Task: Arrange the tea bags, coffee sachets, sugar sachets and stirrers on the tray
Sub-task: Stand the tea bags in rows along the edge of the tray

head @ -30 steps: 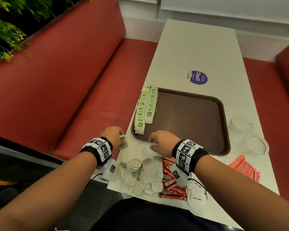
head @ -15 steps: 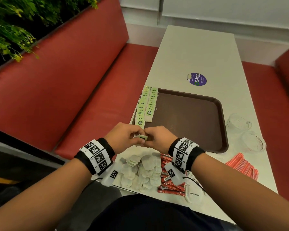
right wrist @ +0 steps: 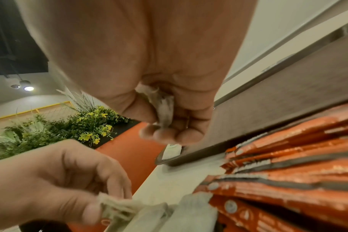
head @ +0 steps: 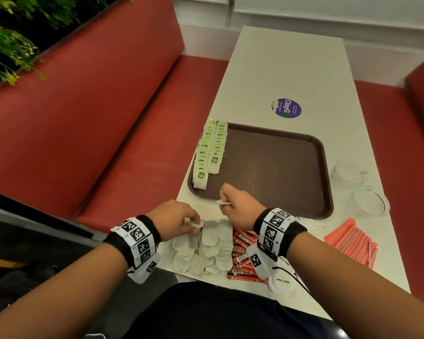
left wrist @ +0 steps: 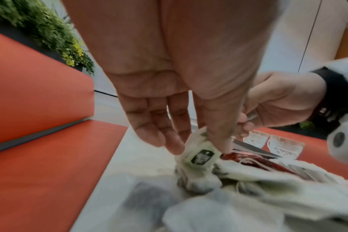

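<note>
A brown tray lies on the table with two rows of green-tagged tea bags along its left edge. A pile of loose tea bags sits at the table's near edge, beside red coffee sachets. My left hand pinches a tea bag at the top of that pile. My right hand hovers at the tray's near left corner and grips a tea bag in its curled fingers. Orange stirrers lie at the right. A white sugar sachet shows under my right wrist.
Two clear glass bowls stand to the right of the tray. A purple sticker is on the table beyond it. Red bench seats flank the table, and plants fill the far left.
The hands met over the tray's near left corner and have since parted. My left hand dropped back to the loose pile. My right hand keeps a tea bag near the tray.
</note>
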The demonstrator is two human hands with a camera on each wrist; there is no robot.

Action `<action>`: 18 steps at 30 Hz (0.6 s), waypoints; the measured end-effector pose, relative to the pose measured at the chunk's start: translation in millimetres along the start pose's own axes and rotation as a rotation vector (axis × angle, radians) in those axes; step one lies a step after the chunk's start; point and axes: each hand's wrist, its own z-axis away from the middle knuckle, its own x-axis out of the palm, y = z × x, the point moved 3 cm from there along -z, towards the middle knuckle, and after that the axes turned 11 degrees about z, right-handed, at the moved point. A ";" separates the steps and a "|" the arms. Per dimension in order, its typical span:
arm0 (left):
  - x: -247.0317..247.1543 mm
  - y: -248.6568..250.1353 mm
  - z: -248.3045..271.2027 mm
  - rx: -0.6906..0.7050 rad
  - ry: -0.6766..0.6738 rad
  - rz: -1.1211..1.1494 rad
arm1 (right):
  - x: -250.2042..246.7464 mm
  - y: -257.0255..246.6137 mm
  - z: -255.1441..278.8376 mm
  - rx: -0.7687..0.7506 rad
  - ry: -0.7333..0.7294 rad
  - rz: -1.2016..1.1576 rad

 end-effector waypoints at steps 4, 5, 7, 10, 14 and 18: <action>-11.8 5.5 -12.7 0.018 0.105 0.082 | 1.1 2.7 -2.3 0.038 -0.040 0.006; -15.6 7.1 -16.6 0.018 0.123 0.094 | 0.7 2.0 -2.8 0.028 -0.050 0.021; -24.9 12.2 -23.6 0.041 0.169 0.142 | -2.0 0.1 -4.7 -0.014 -0.046 0.056; -40.7 25.2 -28.8 0.123 0.252 0.282 | -6.9 -3.5 -10.5 -0.061 -0.029 0.053; -58.0 43.7 -32.8 0.234 0.297 0.369 | -19.5 -9.8 -16.9 -0.093 -0.007 0.089; -66.2 42.7 -37.4 0.206 0.368 0.477 | -31.8 -8.4 -20.6 -0.100 0.077 -0.001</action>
